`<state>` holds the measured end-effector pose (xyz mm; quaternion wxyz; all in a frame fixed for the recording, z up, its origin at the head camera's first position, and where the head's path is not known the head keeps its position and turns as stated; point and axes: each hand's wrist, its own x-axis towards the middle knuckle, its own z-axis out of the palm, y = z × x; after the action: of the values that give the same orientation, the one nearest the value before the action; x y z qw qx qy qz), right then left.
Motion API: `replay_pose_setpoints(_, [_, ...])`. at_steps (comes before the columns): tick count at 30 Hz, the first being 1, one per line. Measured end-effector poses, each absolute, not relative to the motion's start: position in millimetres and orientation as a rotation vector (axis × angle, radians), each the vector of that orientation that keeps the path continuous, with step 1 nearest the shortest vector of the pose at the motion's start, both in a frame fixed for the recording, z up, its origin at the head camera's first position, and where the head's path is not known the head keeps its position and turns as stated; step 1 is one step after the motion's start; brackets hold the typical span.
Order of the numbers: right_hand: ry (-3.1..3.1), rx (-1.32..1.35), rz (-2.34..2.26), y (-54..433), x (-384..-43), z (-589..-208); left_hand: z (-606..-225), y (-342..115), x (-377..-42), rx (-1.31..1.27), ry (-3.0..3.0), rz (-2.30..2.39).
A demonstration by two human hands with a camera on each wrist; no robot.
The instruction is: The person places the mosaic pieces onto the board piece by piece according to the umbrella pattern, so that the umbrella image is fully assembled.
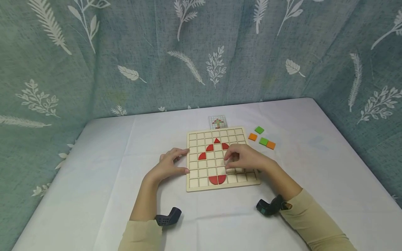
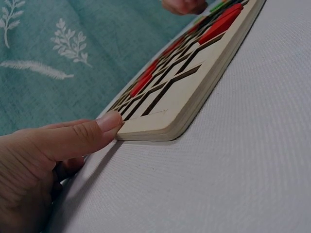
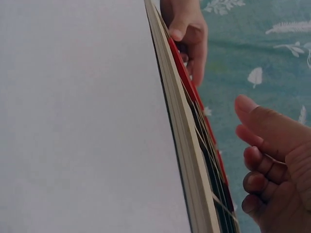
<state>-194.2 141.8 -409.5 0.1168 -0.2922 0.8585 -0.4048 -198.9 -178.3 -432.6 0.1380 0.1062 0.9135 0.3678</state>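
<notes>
A pale wooden grid board (image 1: pixel 194 183) lies flat on the white cloth. Set in its cells are a red triangle (image 1: pixel 216 140) and several red quarter-circle pieces, including one at the upper left (image 1: pixel 209 147) and a pair near the bottom edge (image 1: pixel 213 180). My left hand (image 1: pixel 168 165) touches the board's left edge, thumb and index finger spread apart; its thumb (image 2: pixel 87 137) meets the edge near a corner. Above the board's right half hovers my right hand (image 1: pixel 246 157), fingers loosely bent, thumb and index fingertips apart. No piece shows between them. This hand hides some cells.
Right of the board lie loose square tiles: green (image 1: pixel 259 129), orange (image 1: pixel 252 137), and a touching green (image 1: pixel 263 141) and orange (image 1: pixel 270 145) pair. A small pattern card (image 1: pixel 218 122) sits at the board's far edge. A leaf-patterned curtain (image 1: pixel 141 62) hangs behind the table.
</notes>
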Motion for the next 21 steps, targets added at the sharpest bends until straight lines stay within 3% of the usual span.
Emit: replay_pose_setpoints(21, [2.67, -0.47, -1.464, 190.2, -215.0, -415.7, -432.1, -177.8, -199.2, 0.321, 2.644, 1.063])
